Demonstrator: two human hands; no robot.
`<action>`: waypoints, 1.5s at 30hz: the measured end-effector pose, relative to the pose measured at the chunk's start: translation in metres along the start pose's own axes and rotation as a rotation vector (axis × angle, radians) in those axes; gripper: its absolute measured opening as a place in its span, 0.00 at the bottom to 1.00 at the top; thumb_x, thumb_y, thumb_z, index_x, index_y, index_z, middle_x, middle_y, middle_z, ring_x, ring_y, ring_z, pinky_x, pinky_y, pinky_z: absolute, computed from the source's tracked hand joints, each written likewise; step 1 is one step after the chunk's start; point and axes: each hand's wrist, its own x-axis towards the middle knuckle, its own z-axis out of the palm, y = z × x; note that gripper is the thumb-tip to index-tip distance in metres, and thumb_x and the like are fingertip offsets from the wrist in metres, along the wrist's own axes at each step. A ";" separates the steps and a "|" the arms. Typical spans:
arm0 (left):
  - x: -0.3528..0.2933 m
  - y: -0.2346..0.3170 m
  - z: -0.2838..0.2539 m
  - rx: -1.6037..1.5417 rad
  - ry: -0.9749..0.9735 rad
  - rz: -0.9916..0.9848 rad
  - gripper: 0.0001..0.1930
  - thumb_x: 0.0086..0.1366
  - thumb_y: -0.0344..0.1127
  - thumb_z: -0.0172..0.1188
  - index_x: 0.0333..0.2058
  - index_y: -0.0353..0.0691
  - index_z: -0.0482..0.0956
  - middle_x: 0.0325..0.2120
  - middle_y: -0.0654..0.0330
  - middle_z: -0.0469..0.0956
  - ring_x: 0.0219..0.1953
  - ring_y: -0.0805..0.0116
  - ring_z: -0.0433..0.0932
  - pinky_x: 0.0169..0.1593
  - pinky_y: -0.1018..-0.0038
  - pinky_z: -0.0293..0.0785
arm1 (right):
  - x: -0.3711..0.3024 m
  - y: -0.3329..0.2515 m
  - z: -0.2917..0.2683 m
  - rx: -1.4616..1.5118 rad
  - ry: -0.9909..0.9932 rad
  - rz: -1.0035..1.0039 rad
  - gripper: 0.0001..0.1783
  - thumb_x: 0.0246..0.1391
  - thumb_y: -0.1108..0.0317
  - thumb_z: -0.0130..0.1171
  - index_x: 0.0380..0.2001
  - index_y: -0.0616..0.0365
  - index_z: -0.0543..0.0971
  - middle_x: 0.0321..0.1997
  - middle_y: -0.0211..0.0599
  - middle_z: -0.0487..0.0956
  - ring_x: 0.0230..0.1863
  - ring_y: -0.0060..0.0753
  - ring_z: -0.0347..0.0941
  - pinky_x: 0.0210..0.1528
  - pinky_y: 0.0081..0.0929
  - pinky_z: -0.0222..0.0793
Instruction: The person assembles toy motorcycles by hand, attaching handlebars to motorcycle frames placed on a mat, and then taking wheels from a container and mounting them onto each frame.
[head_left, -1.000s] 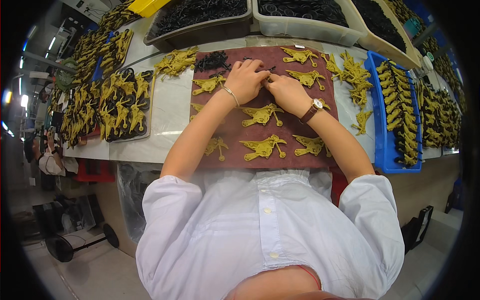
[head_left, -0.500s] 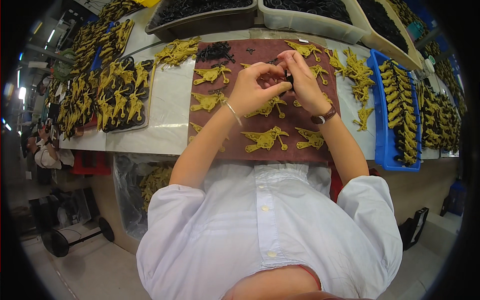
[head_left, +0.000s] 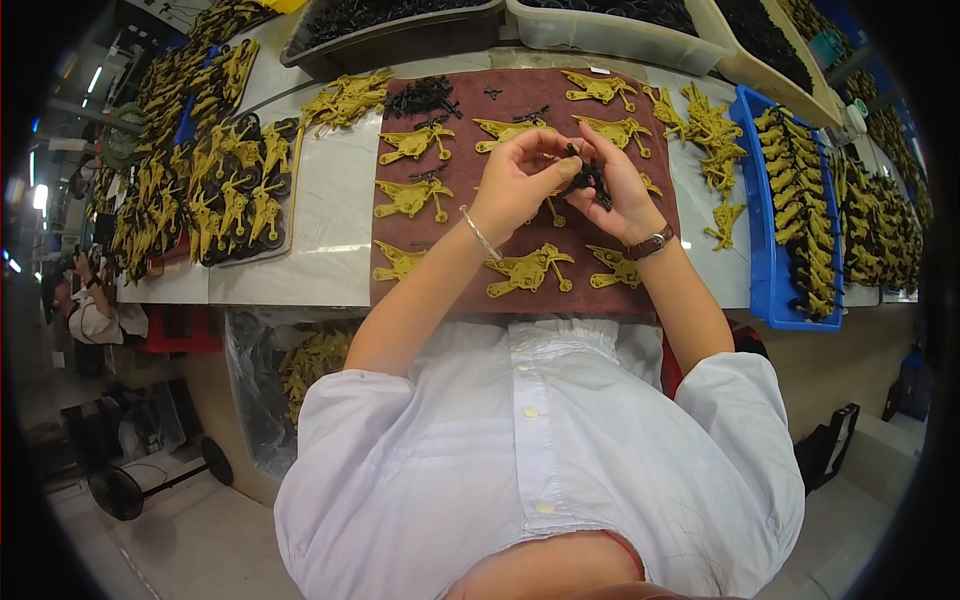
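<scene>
My right hand (head_left: 622, 192) is cupped, palm turned inward, around a cluster of small black branched plastic parts (head_left: 592, 184). Against that cluster, the thumb and fingers of my left hand (head_left: 518, 185) come together in a pinch at its left side; the exact piece between them is partly hidden. Both hands hover over a maroon cloth (head_left: 470, 274) where yellow bracket-like parts (head_left: 530, 272) lie in rows. Thin black pieces rest on or beside some of the upper ones. My hands cover part of the middle row.
A pile of black parts (head_left: 422, 97) sits at the cloth's far left. Loose yellow parts (head_left: 345, 100) lie left and right of it. A blue tray (head_left: 760, 290) with assembled pieces stands at right, a loaded tray (head_left: 290, 235) at left. Bins (head_left: 640, 46) of black parts line the back.
My hands have come slightly nearer. The right hand has turned, so the black cluster in its palm now shows. A black piece is now visible above the far middle yellow part.
</scene>
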 end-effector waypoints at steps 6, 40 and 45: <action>-0.002 0.009 -0.004 -0.129 0.084 0.068 0.11 0.60 0.26 0.63 0.40 0.33 0.72 0.34 0.57 0.80 0.34 0.75 0.80 0.38 0.78 0.79 | -0.019 -0.006 0.013 0.145 -0.105 0.132 0.16 0.60 0.53 0.56 0.33 0.57 0.77 0.25 0.23 0.73 0.24 0.15 0.67 0.17 0.09 0.57; -0.015 0.008 -0.056 1.632 -0.274 0.467 0.22 0.48 0.46 0.69 0.45 0.62 0.81 0.49 0.64 0.69 0.54 0.63 0.65 0.51 0.63 0.62 | 0.020 -0.025 0.007 -1.650 -0.213 -0.564 0.09 0.55 0.63 0.61 0.34 0.58 0.81 0.25 0.32 0.72 0.23 0.29 0.68 0.27 0.25 0.65; -0.017 0.020 -0.047 1.475 -0.276 0.494 0.21 0.49 0.43 0.69 0.44 0.55 0.81 0.43 0.63 0.73 0.49 0.62 0.70 0.50 0.64 0.63 | -0.003 -0.023 0.019 -0.907 -0.053 -0.153 0.22 0.67 0.50 0.41 0.50 0.53 0.75 0.27 0.21 0.68 0.22 0.11 0.60 0.22 0.09 0.55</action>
